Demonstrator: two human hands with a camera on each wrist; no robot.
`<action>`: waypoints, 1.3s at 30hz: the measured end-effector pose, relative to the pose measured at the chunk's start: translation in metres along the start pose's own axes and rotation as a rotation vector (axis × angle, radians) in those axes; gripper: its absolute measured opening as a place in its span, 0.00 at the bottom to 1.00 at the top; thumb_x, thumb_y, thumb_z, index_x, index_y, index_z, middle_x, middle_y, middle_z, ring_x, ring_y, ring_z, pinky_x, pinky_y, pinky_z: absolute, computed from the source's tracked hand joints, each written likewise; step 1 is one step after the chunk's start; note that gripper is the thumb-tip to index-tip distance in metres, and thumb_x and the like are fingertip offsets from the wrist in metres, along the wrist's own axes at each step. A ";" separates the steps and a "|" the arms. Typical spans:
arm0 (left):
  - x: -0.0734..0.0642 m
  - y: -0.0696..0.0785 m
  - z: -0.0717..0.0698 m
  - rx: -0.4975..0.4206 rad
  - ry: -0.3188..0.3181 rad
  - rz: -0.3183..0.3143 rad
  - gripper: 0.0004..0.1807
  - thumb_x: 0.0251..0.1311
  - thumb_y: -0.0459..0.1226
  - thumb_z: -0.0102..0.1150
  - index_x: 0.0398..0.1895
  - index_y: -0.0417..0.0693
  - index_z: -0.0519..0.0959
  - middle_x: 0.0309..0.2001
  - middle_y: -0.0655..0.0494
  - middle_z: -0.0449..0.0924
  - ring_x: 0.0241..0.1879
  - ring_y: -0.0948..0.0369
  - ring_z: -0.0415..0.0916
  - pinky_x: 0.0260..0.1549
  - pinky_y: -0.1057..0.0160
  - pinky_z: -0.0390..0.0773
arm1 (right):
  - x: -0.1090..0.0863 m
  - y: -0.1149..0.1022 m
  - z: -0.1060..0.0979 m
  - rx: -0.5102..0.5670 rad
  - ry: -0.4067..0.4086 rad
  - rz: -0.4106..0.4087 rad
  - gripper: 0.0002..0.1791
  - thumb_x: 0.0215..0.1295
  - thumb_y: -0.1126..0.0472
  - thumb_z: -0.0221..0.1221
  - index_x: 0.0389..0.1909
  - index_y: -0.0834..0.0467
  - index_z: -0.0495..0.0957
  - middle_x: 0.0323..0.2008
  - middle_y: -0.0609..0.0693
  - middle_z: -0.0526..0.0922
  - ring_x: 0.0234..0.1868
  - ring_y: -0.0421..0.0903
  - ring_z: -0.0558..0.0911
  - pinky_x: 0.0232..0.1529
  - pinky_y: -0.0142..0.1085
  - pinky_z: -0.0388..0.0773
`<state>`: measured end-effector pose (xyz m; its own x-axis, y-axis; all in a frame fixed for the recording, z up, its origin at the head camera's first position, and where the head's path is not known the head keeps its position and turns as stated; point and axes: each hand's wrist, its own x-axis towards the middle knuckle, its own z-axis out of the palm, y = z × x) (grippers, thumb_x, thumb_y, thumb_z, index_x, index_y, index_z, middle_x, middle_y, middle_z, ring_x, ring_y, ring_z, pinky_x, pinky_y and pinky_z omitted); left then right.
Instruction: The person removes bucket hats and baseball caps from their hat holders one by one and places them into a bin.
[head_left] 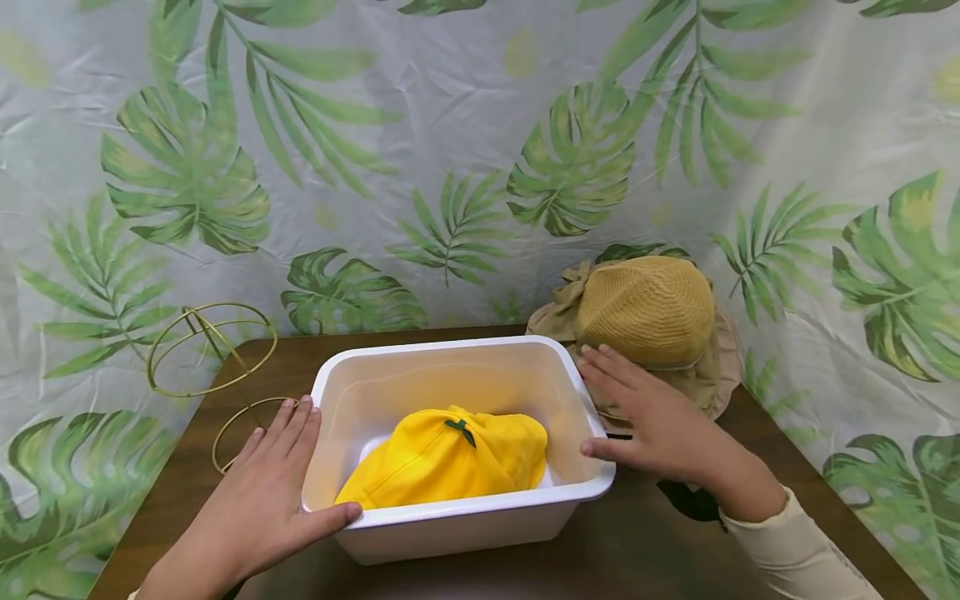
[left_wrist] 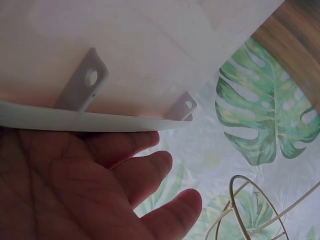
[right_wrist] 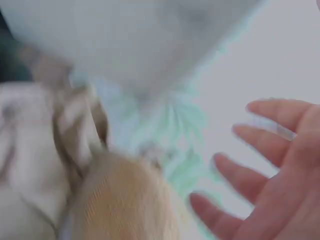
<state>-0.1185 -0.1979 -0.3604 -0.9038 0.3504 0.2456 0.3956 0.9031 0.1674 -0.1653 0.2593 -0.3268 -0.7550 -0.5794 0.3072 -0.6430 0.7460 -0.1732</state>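
The yellow cap (head_left: 450, 462) is contained inside the white basin (head_left: 457, 533) on the tabletop (head_left: 637, 554). The basin's left rim is touched by the left hand (head_left: 266, 496), with straightened fingers. The right hand (head_left: 660, 421) is spread wide beside the right rim, nothing being gripped; behind it a straw hat (head_left: 648, 304) is seen.

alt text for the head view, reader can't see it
A yellow cloth hat lies in a white plastic basin between a person's left hand and right hand. Behind, at right, is a tan woven hat; at left, a gold wire stand.
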 end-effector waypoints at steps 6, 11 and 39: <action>0.000 -0.001 0.001 -0.011 0.004 0.006 0.62 0.52 0.71 0.57 0.74 0.29 0.57 0.75 0.36 0.52 0.75 0.42 0.46 0.67 0.35 0.52 | 0.005 0.039 -0.022 -0.024 0.338 -0.197 0.43 0.62 0.34 0.60 0.66 0.65 0.72 0.66 0.61 0.72 0.73 0.53 0.63 0.72 0.29 0.49; 0.001 -0.002 0.000 -0.013 0.007 0.003 0.63 0.52 0.72 0.57 0.74 0.30 0.56 0.76 0.37 0.52 0.75 0.41 0.46 0.67 0.34 0.51 | 0.013 0.068 -0.036 -0.063 0.496 -0.197 0.46 0.64 0.31 0.54 0.60 0.70 0.75 0.60 0.66 0.76 0.63 0.64 0.72 0.71 0.32 0.56; 0.000 0.000 0.002 -0.048 -0.008 -0.014 0.62 0.52 0.69 0.59 0.75 0.31 0.55 0.76 0.38 0.51 0.76 0.43 0.42 0.66 0.33 0.51 | 0.045 0.139 -0.066 0.137 0.276 0.214 0.38 0.58 0.56 0.72 0.69 0.60 0.70 0.70 0.61 0.67 0.73 0.62 0.60 0.68 0.62 0.57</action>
<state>-0.1193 -0.1973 -0.3625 -0.9104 0.3401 0.2357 0.3904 0.8948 0.2167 -0.2801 0.3584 -0.2757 -0.8229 -0.2914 0.4877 -0.5001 0.7788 -0.3785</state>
